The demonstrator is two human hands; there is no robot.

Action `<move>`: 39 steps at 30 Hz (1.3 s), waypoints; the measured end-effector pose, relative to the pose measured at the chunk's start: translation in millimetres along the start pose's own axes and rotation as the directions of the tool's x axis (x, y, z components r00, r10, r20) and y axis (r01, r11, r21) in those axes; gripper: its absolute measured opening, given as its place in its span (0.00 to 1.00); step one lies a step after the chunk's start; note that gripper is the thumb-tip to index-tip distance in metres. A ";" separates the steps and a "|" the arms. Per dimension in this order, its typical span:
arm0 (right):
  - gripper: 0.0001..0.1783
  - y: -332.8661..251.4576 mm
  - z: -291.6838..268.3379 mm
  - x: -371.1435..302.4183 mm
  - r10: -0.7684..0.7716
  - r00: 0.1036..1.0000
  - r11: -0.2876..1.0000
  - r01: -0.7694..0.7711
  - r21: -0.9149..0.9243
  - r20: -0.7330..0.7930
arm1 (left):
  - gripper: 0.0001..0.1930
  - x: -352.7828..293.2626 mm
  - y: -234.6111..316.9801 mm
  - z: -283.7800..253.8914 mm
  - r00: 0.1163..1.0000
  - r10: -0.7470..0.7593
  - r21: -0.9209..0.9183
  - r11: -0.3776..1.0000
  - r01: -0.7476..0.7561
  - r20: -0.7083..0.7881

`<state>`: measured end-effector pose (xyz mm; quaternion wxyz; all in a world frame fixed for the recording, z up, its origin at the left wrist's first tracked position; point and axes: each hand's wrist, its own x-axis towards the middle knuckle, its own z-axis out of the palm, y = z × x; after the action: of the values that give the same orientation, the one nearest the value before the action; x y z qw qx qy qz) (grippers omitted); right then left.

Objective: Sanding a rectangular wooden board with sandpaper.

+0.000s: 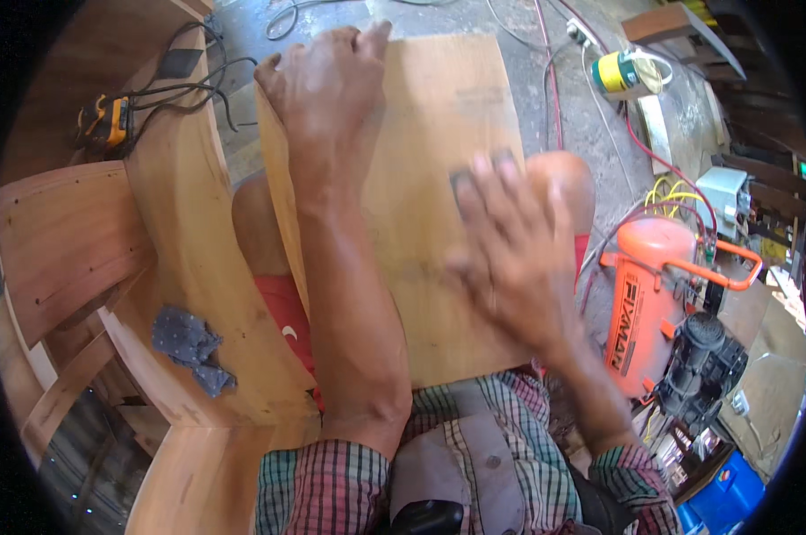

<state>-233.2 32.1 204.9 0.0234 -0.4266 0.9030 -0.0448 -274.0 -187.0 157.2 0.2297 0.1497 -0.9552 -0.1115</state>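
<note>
A pale wooden board (425,232) lies across my lap, its near end against my checked shirt. My left hand (327,85) is closed over its far left corner, fingers curled at the edge and the thumb side along the top. On the right half of the board my right hand (510,236) lies with long fingers, slightly blurred. Pressed under those fingertips is a dark thin piece that looks like sandpaper (462,183); most of it is hidden by the hand.
Curved wooden panels (185,214) stand at my left, with a crumpled blue-grey cloth (189,346) on one. A yellow-black power tool (109,122) is beyond. To the right are an orange air compressor (648,308) and a green-yellow tin (621,76). Hoses and cables (556,98) cross the floor.
</note>
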 end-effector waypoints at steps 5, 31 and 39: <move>0.32 23.6 20.3 94.6 -0.042 0.987 0.992 0.023 -0.122 -0.157 | 0.20 14.9 2.0 -0.5 0.879 -0.342 -0.042 0.926 0.376 0.333; 0.31 9.7 16.5 83.5 -0.097 0.973 0.994 0.084 -0.071 -0.209 | 0.21 18.9 1.5 9.3 0.904 -0.347 -0.114 0.916 0.384 0.252; 0.32 -16.8 -1.9 0.7 -0.069 0.996 0.997 0.070 0.018 -0.053 | 0.19 7.0 -1.3 0.6 0.980 -0.196 -0.099 0.976 0.194 -0.020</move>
<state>-220.9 21.0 208.5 0.0022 -0.4561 0.8875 -0.0657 -280.0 -190.4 159.2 0.2387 0.2330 -0.9259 -0.1775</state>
